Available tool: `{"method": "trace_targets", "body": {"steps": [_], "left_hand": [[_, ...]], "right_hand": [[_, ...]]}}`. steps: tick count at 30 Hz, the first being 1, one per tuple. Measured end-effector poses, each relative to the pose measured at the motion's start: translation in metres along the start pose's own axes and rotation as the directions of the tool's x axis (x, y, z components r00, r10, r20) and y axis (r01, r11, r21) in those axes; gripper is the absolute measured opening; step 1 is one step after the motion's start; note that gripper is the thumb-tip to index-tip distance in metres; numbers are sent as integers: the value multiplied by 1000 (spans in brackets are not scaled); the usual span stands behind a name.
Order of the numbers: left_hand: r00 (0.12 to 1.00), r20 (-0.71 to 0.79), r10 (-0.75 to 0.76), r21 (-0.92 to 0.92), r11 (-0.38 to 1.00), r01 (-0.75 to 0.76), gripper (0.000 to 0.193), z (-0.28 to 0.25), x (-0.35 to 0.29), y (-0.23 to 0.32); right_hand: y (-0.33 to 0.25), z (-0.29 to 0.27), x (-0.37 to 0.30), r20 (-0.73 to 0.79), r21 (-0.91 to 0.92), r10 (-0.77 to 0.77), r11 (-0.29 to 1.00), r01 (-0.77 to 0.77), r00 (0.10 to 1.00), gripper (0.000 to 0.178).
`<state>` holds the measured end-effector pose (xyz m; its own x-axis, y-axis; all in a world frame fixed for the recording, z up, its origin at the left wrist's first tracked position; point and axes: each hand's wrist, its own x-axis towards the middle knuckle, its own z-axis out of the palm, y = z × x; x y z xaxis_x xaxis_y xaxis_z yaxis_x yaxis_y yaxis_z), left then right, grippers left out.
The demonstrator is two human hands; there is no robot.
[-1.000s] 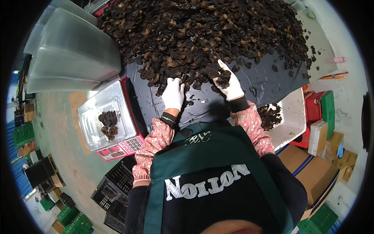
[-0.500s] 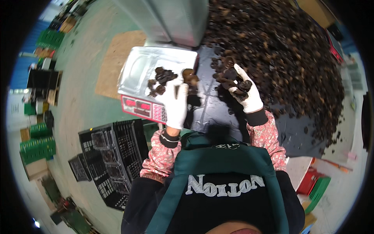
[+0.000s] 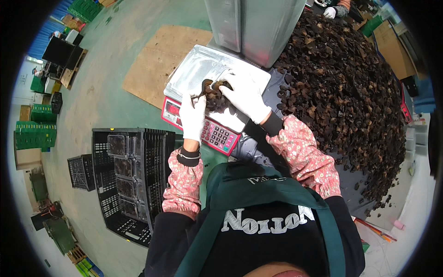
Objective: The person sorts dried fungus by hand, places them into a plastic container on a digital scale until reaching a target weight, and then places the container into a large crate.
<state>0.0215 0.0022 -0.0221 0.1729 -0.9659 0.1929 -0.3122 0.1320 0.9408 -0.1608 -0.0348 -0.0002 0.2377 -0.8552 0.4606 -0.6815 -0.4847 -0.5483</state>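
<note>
A clump of dark brown wood ear mushrooms (image 3: 214,98) is gathered above the silver pan of a digital scale (image 3: 194,65) with a red keypad front. My left hand (image 3: 193,115), in a white glove, closes on the clump's left side with thumb and fingers. From the right, my right hand (image 3: 245,96), also white-gloved, reaches across the pan and grips the clump's upper right side. Its fingertips are partly hidden among the dark pieces. The hands are close together, with the mushrooms between them.
A large heap of wood ears (image 3: 341,87) covers the dark table to the right. Tall grey bins (image 3: 258,30) stand behind the scale. A black crate (image 3: 104,194) holding clear plastic boxes (image 3: 122,147) sits at left. A co-worker's gloved hand (image 3: 329,12) shows beyond the heap.
My right hand has moved left from beside the heap to the scale, bringing its mushrooms to those at my left hand. The view has shifted, and a co-worker's hand now shows at the top.
</note>
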Motion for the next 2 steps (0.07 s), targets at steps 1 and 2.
{"method": "trace_targets", "body": {"steps": [1, 2], "left_hand": [[1000, -6, 7, 28, 1000, -7, 25, -2, 0, -8], [1000, -15, -2, 84, 996, 4, 26, -4, -1, -16]], "right_hand": [[-6, -2, -1, -35, -109, -120, 987, 115, 992, 23], [-13, -3, -1, 128, -46, -24, 998, 30, 992, 26]]}}
